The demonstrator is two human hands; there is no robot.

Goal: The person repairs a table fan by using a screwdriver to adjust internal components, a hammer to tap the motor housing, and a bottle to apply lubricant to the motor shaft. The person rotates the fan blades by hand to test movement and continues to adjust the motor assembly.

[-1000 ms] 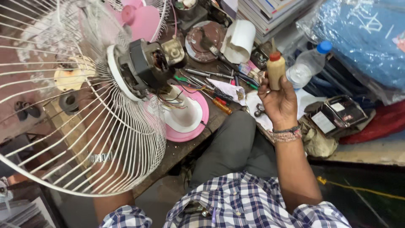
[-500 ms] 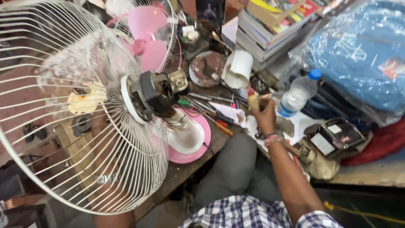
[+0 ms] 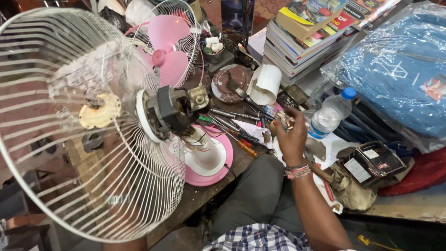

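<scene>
A table fan lies tilted on the workbench. Its white wire grille point(image 3: 69, 116) fills the left, and its bare motor point(image 3: 169, 111) sits above the pink and white base point(image 3: 209, 160). My right hand point(image 3: 291, 139) hovers over the tools to the right of the motor, its fingers curled around a small brownish bottle point(image 3: 284, 120) that is mostly hidden. My left forearm point(image 3: 116, 153) shows dimly through the grille wires. The left hand itself is hidden behind the fan.
Screwdrivers and pliers point(image 3: 232, 125) lie beside the base. A second fan with pink blades point(image 3: 167, 51) stands at the back. To the right are a water bottle point(image 3: 330, 114), stacked books point(image 3: 306, 32), a blue bag in plastic point(image 3: 395, 69) and a black box point(image 3: 371, 160).
My right hand has come down and to the left with the small bottle, from raised beside the water bottle to low over the tools. The view has shifted towards the fan.
</scene>
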